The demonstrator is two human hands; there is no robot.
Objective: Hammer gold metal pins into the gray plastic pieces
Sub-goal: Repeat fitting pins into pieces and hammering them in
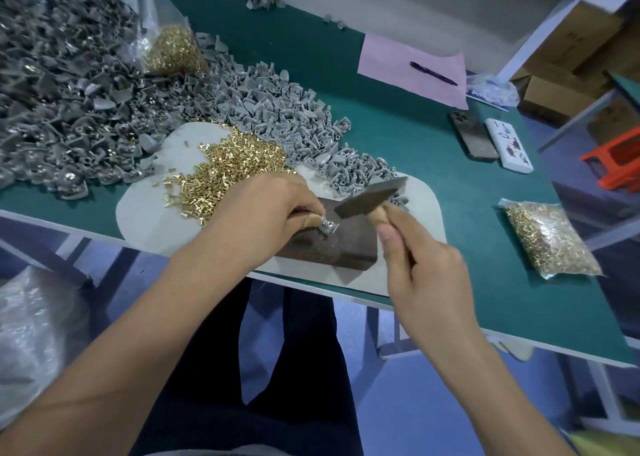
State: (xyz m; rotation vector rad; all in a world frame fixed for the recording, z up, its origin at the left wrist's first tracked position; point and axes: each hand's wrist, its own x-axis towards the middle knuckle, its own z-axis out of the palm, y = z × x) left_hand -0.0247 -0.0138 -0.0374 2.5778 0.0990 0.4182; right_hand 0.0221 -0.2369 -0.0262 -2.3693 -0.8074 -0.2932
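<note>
The step in hand looks like the hammering itself. The left hand [256,213] pinches a small gray plastic piece [327,226] with its fingers [313,217] clamped on it, steadying it on the dark wooden block [332,248] at the near edge of the green tabletop [398,126]. The right hand [426,275] is curled round the wooden handle of a small dark-headed hammer [370,197], whose head hangs just above and beside the piece, blurred as if in swing.

The next move probably calls for a short, square tap that misses the pinching fingertips.

A glint of gold shows on the piece, but whether a gold metal pin is seated there, and how deep, is too small to tell. The loose heap of gold metal pins [225,171] and the pile of gray plastic pieces [294,120] lie just behind the left hand. The hammer handle is mostly hidden in the grip.
</note>
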